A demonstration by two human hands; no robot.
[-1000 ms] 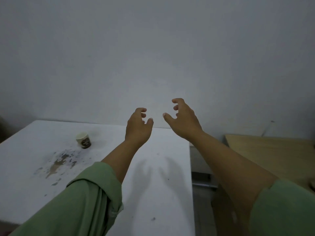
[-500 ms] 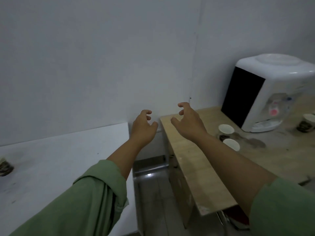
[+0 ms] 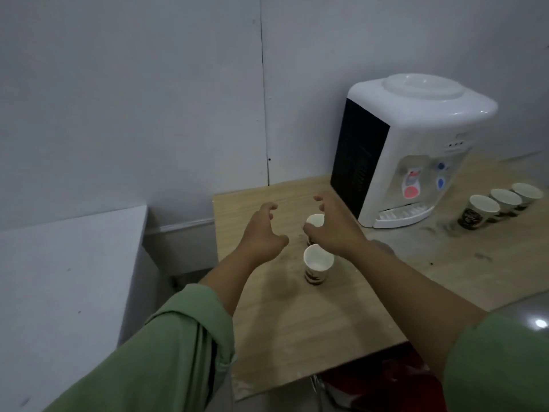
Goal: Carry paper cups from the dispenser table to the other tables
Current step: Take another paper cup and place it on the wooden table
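Two paper cups stand on the wooden dispenser table: a near cup with a brown print, and a far cup partly hidden behind my right hand. My right hand hovers over the far cup with fingers spread; I cannot tell whether it touches the cup. My left hand is open just left of both cups, holding nothing. Three more paper cups stand in a row at the right of the white water dispenser.
A white table stands to the left, with a narrow floor gap between it and the wooden table. The grey wall runs close behind both. Something red lies under the wooden table's front edge.
My view has swung right from the white table to the wooden dispenser table. Both hands have come down over the two cups near the dispenser.
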